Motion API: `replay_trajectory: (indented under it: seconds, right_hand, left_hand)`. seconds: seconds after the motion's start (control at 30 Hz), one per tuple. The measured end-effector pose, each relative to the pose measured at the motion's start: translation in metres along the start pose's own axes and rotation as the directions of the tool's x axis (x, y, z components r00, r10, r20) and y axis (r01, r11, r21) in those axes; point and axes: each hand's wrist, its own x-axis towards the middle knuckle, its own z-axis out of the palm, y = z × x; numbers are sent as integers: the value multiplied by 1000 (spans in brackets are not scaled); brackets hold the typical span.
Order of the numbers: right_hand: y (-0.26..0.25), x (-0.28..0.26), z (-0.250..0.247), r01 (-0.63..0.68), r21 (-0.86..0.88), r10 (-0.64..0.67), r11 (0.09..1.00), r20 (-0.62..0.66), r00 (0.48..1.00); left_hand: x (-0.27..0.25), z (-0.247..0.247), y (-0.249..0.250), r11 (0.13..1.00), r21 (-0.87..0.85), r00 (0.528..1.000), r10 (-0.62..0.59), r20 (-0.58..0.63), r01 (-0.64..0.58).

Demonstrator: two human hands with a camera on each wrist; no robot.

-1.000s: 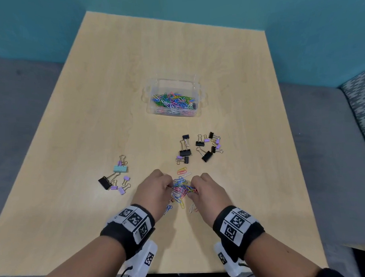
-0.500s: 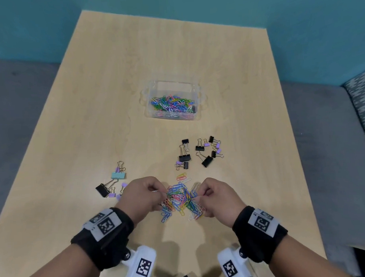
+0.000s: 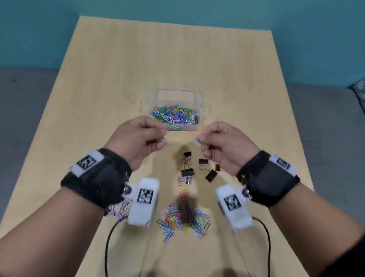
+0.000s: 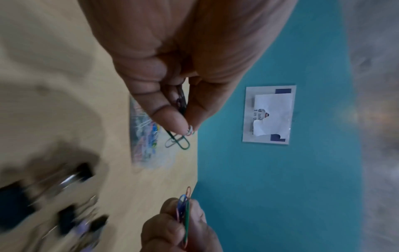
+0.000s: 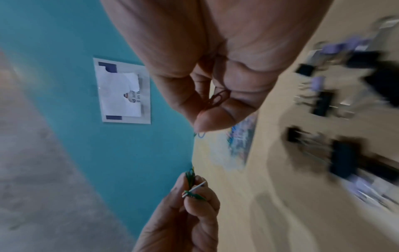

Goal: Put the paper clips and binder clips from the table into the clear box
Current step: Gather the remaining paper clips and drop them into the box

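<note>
The table [image 3: 114, 99] carries a clear box [image 3: 199, 100] partly filled with coloured paper clips. Nearer the person lie a loose clip pile [image 3: 183, 217] and black binder clips [image 3: 188, 172] between pile and box. Both hands are raised just short of the box: the left hand [image 3: 139, 137] pinches green clips [image 4: 180, 141], and the right hand [image 3: 223, 143] pinches a small bunch [image 4: 183, 209].
</note>
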Motion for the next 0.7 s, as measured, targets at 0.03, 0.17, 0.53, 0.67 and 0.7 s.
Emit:
replay_trajectory:
  seconds: [0.03, 0.17, 0.53, 0.67, 0.7]
  right_hand:
    - [-10, 13, 3, 25, -35, -26, 999, -22, 999]
    - [-38, 58, 17, 95, -184, -119, 978, -123, 985]
    - [-65, 80, 30, 55, -810, -185, 584, -66, 981]
    - [-36, 43, 12, 189, -860, -300, 475, 44, 953]
    - [-21, 29, 7, 208, -869, -290, 449, 79, 954]
  left_hand:
    - [11, 3, 9, 1000, 16, 1000, 20, -20, -20]
    - [49, 17, 33, 982, 165, 990, 110, -92, -93]
    - [81, 17, 41, 831, 534, 951, 273, -147, -156]
    - [47, 0, 17, 844, 491, 945, 308, -110, -218]
    - [35, -4, 4, 799, 549, 941, 333, -62, -247]
